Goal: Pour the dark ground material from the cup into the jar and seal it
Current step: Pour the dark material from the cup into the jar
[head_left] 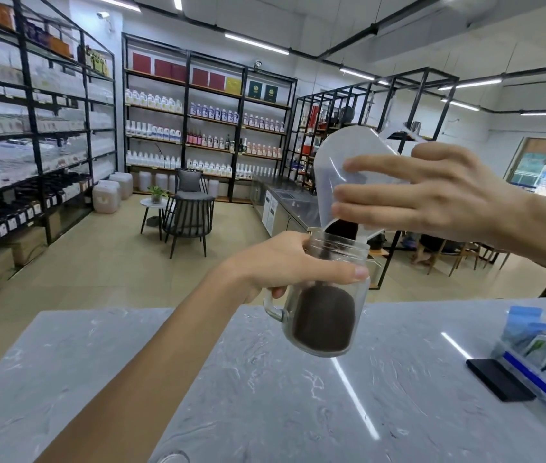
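Two bare hands, two bare forearms. No sleeves, none in sight up to frame edge. Left hand (285,262): short plain nails. Right hand (432,195): long thin fingers.

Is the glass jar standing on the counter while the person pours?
No, the left hand holds the jar tilted in the air above the counter, under the tipped cup.

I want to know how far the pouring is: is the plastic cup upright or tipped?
Tipped. The cup in the right hand points mouth-down over the jar, dark grounds at its lip.
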A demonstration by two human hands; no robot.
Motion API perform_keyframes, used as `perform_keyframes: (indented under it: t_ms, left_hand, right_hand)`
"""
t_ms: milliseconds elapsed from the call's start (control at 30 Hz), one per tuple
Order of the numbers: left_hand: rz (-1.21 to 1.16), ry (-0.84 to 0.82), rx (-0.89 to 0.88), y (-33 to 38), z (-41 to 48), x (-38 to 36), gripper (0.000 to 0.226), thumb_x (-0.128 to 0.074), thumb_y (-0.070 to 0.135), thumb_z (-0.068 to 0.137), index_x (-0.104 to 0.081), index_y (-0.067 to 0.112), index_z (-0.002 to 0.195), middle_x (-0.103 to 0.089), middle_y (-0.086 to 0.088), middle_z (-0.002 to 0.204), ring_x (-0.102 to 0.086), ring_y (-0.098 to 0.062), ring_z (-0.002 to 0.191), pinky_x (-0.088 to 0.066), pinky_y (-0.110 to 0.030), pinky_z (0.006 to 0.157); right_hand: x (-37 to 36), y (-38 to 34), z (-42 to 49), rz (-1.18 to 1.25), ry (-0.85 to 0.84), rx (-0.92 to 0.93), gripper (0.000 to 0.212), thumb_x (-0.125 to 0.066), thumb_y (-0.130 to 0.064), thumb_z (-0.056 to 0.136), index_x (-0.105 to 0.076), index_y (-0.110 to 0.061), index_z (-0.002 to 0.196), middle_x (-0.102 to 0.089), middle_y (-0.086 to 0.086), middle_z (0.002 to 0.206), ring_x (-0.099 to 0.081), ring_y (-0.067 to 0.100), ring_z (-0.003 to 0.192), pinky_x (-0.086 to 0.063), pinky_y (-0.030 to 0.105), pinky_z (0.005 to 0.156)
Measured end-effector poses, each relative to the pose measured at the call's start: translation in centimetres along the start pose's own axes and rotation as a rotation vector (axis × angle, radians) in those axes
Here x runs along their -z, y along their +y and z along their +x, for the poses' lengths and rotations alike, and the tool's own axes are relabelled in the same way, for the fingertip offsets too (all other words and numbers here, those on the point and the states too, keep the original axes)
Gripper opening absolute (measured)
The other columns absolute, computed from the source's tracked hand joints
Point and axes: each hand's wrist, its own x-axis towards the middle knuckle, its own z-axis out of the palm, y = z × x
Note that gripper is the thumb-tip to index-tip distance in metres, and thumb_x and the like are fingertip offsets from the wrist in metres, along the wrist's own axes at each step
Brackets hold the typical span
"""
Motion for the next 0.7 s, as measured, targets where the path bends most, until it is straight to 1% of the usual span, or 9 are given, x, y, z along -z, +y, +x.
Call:
perform_keyframes:
  t_ms: [67,133,233,400,467,600,700]
  left_hand:
    - [-0.005,-0.018,-0.005,-0.01,-0.08,0.06,0.055,-0.080,0.063,0.071,-0.071,0.018,0.101,-0.060,0.009,0.075,-0.048,-0.008,0.065,-0.032,-0.017,0.039]
    - [-0.014,-0.034,-0.014,0.01,-0.23,0.13,0.054,-0.080,0.062,0.071,-0.071,0.018,0.101,-0.064,0.010,0.075,-0.050,-0.010,0.070,-0.032,-0.017,0.039]
    - [-0.029,-0.047,-0.016,0.06,-0.33,0.32,0.054,-0.079,0.065,0.067,-0.072,0.022,0.098,-0.066,0.012,0.075,-0.048,-0.011,0.070,-0.032,-0.018,0.039]
    - [-0.061,-0.095,-0.025,0.09,-0.51,0.77,0.058,-0.079,0.064,0.067,-0.070,0.019,0.102,-0.062,0.004,0.082,-0.042,-0.020,0.074,-0.030,-0.020,0.040]
    - [-0.075,-0.107,-0.037,0.09,-0.52,0.90,0.055,-0.079,0.063,0.068,-0.070,0.019,0.099,-0.059,0.004,0.080,-0.039,-0.019,0.071,-0.029,-0.021,0.039]
    - [-0.071,-0.118,-0.043,0.12,-0.58,0.98,0.055,-0.079,0.062,0.069,-0.069,0.017,0.099,-0.057,0.005,0.078,-0.038,-0.011,0.062,-0.028,-0.020,0.038]
    - [-0.065,-0.116,-0.056,0.21,-0.77,0.99,0.052,-0.078,0.061,0.069,-0.069,0.019,0.099,-0.057,0.006,0.079,-0.040,-0.014,0.064,-0.028,-0.021,0.039]
  right_hand:
    - [-0.04,-0.12,-0.05,-0.008,0.006,0.022,0.048,-0.050,0.006,0.097,-0.047,-0.016,0.139,-0.062,0.005,0.135,-0.057,0.031,0.126,-0.034,0.029,0.053]
    - [0.07,-0.11,0.06,-0.002,0.033,0.012,0.042,-0.048,0.002,0.100,-0.048,-0.016,0.137,-0.063,0.004,0.134,-0.059,0.031,0.124,-0.036,0.029,0.052]
    - [0.22,-0.14,0.18,-0.009,0.073,0.007,0.041,-0.047,0.006,0.099,-0.048,-0.015,0.135,-0.066,0.003,0.130,-0.060,0.031,0.123,-0.039,0.028,0.049]
    - [0.27,-0.46,-0.09,-0.033,0.123,-0.020,0.042,-0.050,0.005,0.098,-0.049,-0.016,0.135,-0.065,0.002,0.132,-0.058,0.031,0.125,-0.035,0.029,0.054]
    - [0.30,-0.59,-0.20,-0.041,0.135,-0.040,0.043,-0.050,0.004,0.098,-0.050,-0.016,0.136,-0.064,0.001,0.133,-0.056,0.031,0.127,-0.034,0.029,0.055]
    - [0.36,-0.48,-0.25,-0.052,0.154,-0.058,0.044,-0.054,0.003,0.097,-0.056,-0.015,0.137,-0.064,0.001,0.133,-0.056,0.032,0.127,-0.033,0.030,0.056]
    - [0.48,-0.23,-0.26,-0.058,0.179,-0.043,0.045,-0.060,0.004,0.093,-0.058,-0.014,0.135,-0.064,0.003,0.132,-0.056,0.033,0.126,-0.034,0.030,0.053]
